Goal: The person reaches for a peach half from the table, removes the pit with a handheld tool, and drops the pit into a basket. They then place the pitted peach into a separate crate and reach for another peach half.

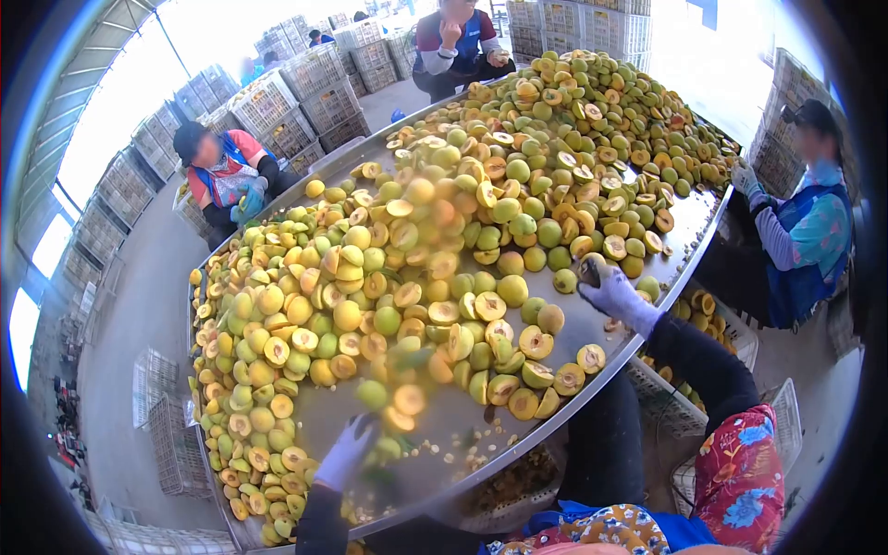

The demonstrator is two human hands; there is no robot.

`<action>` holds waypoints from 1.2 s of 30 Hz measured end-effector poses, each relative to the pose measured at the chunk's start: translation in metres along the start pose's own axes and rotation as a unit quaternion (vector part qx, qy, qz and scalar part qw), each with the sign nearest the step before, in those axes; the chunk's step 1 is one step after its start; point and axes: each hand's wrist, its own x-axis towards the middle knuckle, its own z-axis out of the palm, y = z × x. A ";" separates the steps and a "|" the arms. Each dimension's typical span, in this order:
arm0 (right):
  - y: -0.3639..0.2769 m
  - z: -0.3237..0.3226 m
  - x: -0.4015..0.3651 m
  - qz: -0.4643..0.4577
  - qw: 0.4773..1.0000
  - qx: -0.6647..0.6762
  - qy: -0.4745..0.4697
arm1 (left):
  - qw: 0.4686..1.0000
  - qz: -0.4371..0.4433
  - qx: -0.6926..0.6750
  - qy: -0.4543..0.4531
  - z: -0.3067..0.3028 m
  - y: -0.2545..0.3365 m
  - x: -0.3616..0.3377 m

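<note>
A big heap of yellow-green stone fruit [347, 314], many pieces cut in half, covers much of a metal-topped table [328, 416]. My left hand [344, 455], in a pale glove with dark fingertips, is low over the near part of the table, its fingers smeared by motion. Just beyond it is a blurred fruit half [408, 400]. At the right side of the heap is my right hand [614, 294], gloved the same way. Its dark fingers are curled beside several fruit, around something I cannot make out. Small pale pits [453, 453] lie scattered near the table's front rim.
Co-workers sit around the table: one person [227, 171] at the left, another [462, 46] at the far side, a third [805, 213] at the right. Crates of fruit [708, 324] stand below the right edge. Stacked plastic crates [324, 88] line the back, and more crates [176, 444] are on the left floor.
</note>
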 end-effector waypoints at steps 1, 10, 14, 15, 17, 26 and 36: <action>-0.005 -0.008 0.015 -0.019 1.000 0.019 -0.010 | 1.000 -0.001 -0.006 -0.003 -0.008 0.002 0.000; 0.039 0.059 0.144 0.010 0.998 -0.064 -0.007 | 0.913 -0.227 0.162 0.297 -0.068 -0.052 0.134; 0.031 0.081 0.154 0.019 0.995 -0.095 -0.017 | 0.901 -0.307 0.181 0.247 -0.035 -0.002 0.169; 0.022 0.086 0.152 0.025 0.995 -0.100 -0.019 | 0.924 -0.282 0.152 0.209 -0.035 -0.002 0.174; 0.017 0.094 0.148 0.008 0.994 -0.103 -0.022 | 0.938 -0.256 0.152 0.178 -0.025 0.004 0.175; -0.055 0.121 0.061 -0.159 0.957 -0.022 -0.241 | 0.986 0.013 0.118 -0.117 -0.010 0.068 0.121; -0.104 0.068 0.160 -0.190 0.973 0.030 -0.126 | 0.976 0.035 0.145 0.157 -0.122 0.090 0.253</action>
